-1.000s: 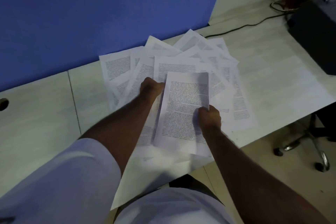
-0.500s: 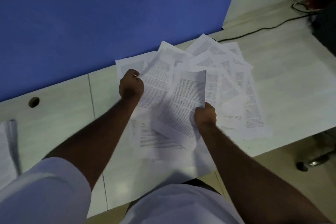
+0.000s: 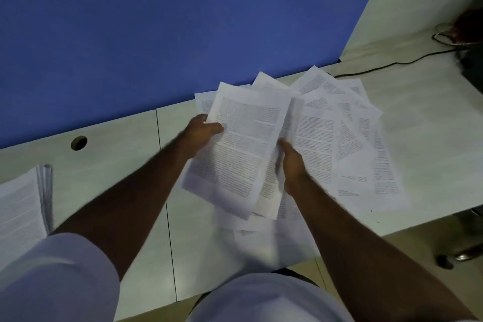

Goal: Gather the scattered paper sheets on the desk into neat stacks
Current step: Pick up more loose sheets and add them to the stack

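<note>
Since half a second ago the left hand has swung in from the left edge of the spread, carrying a printed sheet across, so that it now meets the papers in the right hand; the two bundles, then apart, now overlap in front of the person. In the head view, both forearms reach forward from white sleeves and converge over the scattered sheets. The left hand has its thumb curled over the sheet's left edge and its fingers hidden beneath, holding the page tilted with its top toward the blue partition. The right hand is seen from the back, fingers curled round the right edge of the held papers, the wrist bent slightly inward; motion blur softens the lower corners. The held pages hang just above the scattered sheets, which fan out on the table to the right of them and toward the partition. Well to the left of the scattered sheets, at the frame's edge, lies a gathered stack. A round cable hole sits between that stack and the partition.
</note>
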